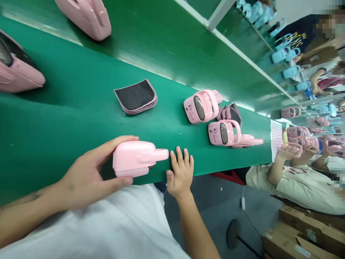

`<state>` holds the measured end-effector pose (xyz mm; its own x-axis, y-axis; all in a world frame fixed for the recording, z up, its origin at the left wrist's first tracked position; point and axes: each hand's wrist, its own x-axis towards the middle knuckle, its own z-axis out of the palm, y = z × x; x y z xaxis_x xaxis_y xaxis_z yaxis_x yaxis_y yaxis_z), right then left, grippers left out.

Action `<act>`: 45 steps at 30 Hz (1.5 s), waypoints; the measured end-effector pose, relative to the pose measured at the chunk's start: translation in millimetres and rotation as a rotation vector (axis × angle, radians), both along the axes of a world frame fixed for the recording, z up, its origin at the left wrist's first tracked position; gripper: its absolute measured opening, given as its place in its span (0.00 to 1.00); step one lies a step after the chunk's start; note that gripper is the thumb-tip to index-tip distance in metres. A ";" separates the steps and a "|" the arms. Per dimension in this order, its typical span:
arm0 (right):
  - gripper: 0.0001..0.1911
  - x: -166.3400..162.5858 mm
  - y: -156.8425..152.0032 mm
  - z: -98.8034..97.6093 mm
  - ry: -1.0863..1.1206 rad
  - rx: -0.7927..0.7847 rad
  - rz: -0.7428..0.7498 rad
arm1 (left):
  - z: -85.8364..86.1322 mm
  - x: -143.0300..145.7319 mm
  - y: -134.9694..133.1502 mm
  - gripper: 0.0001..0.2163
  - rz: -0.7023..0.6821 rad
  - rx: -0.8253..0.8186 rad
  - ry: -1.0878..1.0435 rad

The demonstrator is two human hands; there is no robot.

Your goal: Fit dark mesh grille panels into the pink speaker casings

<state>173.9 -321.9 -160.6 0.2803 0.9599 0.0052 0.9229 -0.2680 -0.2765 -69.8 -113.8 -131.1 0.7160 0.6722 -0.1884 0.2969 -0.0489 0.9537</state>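
Note:
My left hand (91,176) holds a pink plastic case with a handle (134,156), thumb on one side and fingers on the other. The case lies side-on, its handle pointing right, at the near edge of the green table (81,126). My right hand (182,172) rests on the table edge just beyond the handle's end, fingers spread, holding nothing. Ahead of the held case lies a stack of dark panels with pink rims (137,97). To the right stand two like pink cases, one with a dark oval window (201,108) and another closer to me (223,132).
More pink cases stand at the left, one by the edge (18,68) and one on the raised green ledge (88,18). Further right are more dark panels (234,113) and a paper sheet (276,138). Co-workers sit along the line, one in a cream shirt (296,183). Cardboard boxes (307,230) stand below.

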 end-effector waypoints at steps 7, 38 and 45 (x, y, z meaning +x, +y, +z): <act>0.29 21.1 47.1 2.9 -0.004 0.060 0.230 | 5.2 -15.3 -4.6 0.41 0.008 0.124 -0.005; 0.37 -50.9 141.6 97.3 0.602 -0.065 0.365 | -7.8 -41.3 -5.3 0.49 0.158 0.589 -0.242; 0.34 -60.9 135.4 101.4 0.500 -0.018 0.371 | 2.4 -31.8 -21.8 0.48 0.261 0.738 -0.142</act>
